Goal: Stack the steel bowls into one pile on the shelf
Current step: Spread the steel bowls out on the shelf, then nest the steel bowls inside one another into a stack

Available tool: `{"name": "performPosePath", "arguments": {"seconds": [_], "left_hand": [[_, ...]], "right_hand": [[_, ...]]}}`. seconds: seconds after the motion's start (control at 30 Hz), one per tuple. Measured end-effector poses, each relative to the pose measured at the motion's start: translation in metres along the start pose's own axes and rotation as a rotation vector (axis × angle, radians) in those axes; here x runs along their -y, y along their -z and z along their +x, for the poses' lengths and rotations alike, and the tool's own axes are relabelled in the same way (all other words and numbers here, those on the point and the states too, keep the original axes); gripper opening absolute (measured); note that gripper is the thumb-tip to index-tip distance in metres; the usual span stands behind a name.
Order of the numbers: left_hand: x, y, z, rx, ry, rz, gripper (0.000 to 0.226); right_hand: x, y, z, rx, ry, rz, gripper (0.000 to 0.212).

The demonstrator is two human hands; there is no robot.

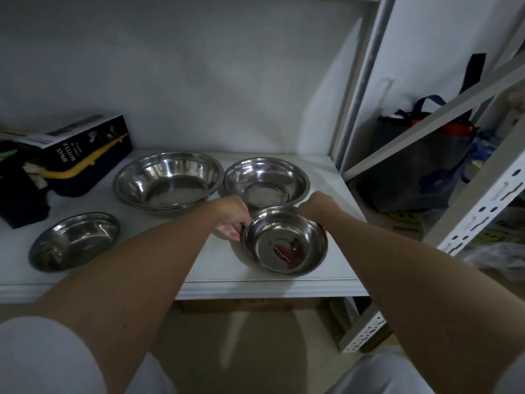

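Steel bowls lie on a white shelf (216,263). At the front right sits a small bowl (285,241) that both hands grip. My left hand (231,216) holds its left rim, and my right hand (319,204) holds its far right rim. Behind it stands a medium bowl (265,180). To the left of that rests a large bowl (167,180), which appears to sit on top of other nested bowls. A shallow bowl (75,240) lies alone at the front left.
A black spray-bottle box (85,143) and a dark case with a yellow trim lie at the shelf's back left. White slotted shelf uprights (483,206) stand on the right, with a dark bag (420,163) behind them. The wall closes the back.
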State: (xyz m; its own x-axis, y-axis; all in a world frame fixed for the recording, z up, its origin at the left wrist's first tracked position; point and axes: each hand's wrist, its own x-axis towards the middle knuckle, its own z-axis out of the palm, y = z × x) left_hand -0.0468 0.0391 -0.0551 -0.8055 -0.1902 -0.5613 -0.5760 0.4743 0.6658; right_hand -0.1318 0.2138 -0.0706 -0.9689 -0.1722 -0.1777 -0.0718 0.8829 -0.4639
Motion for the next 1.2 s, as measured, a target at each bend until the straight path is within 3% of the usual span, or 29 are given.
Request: {"name": "performPosePath", "arguments": {"seconds": [0.23, 0.33, 0.47, 0.57, 0.67, 0.8, 0.9, 1.0, 1.2], "left_hand": [[0.041, 0.030, -0.027, -0.045, 0.090, -0.060, 0.020], [0.046, 0.035, -0.028, -0.035, 0.093, -0.096, 0.011], [0.051, 0.041, -0.025, -0.058, 0.078, 0.040, 0.009], [0.058, 0.054, -0.030, -0.243, 0.017, 0.041, 0.015], [0.076, 0.078, -0.039, -0.434, -0.018, 0.024, 0.021], [0.122, 0.119, -0.067, -0.729, 0.074, 0.256, 0.012], [0.171, 0.148, -0.080, -0.805, 0.200, 0.341, 0.015], [0.210, 0.166, -0.082, -0.750, 0.349, 0.332, 0.041], [0.228, 0.174, -0.077, -0.590, 0.360, 0.213, 0.026]], "right_hand": [[0.046, -0.029, -0.023, 0.070, 0.041, -0.046, 0.013], [0.051, -0.032, -0.028, 0.063, 0.070, -0.099, 0.015], [0.063, -0.026, -0.039, -0.044, 0.095, -0.263, 0.018], [0.085, -0.021, -0.049, -0.178, 0.152, -0.313, 0.028], [0.116, -0.028, -0.059, -0.183, 0.203, -0.245, 0.034], [0.165, -0.057, -0.083, -0.083, 0.286, -0.121, 0.036], [0.202, -0.087, -0.100, 0.098, 0.331, -0.004, 0.035], [0.230, -0.117, -0.114, 0.277, 0.356, 0.092, 0.023], [0.263, -0.153, -0.120, 0.424, 0.315, 0.133, 0.022]]}}
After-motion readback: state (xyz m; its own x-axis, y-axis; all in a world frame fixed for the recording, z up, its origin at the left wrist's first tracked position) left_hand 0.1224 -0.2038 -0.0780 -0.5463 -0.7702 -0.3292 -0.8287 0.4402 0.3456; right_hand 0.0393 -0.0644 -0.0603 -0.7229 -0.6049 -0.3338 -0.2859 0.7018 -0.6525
